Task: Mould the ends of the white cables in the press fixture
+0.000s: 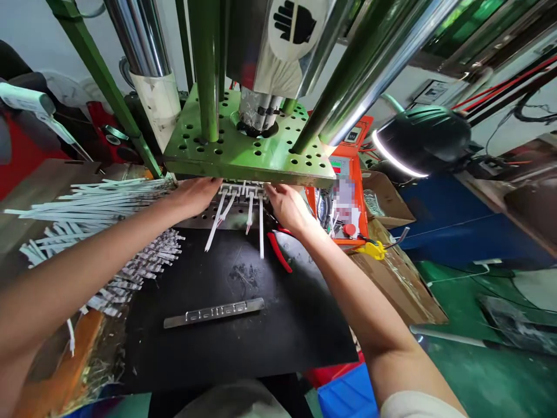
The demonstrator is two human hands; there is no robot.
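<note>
Beneath the green press plate (pixel 252 157) sits a metal mould (pixel 237 191) with several flat white cables (pixel 261 229) hanging out toward me. My left hand (pixel 198 194) is closed at the mould's left end, its fingertips partly hidden by the plate's edge. At the right end my right hand (pixel 287 203) has its fingers curled against the mould. Red-handled pliers (pixel 279 253) lie just below my right wrist. On the black mat (pixel 209 354) rests a clear moulded strip (pixel 214 313), apart from both hands.
Piles of white cables (pixel 104 197) cover the left side under my left forearm. To the right stand an orange control box (pixel 364 191) with a red button, a cardboard box (pixel 389 200) and a lit lamp (pixel 422 142). Press columns (pixel 204 69) rise above. A blue bin (pixel 348 395) is below.
</note>
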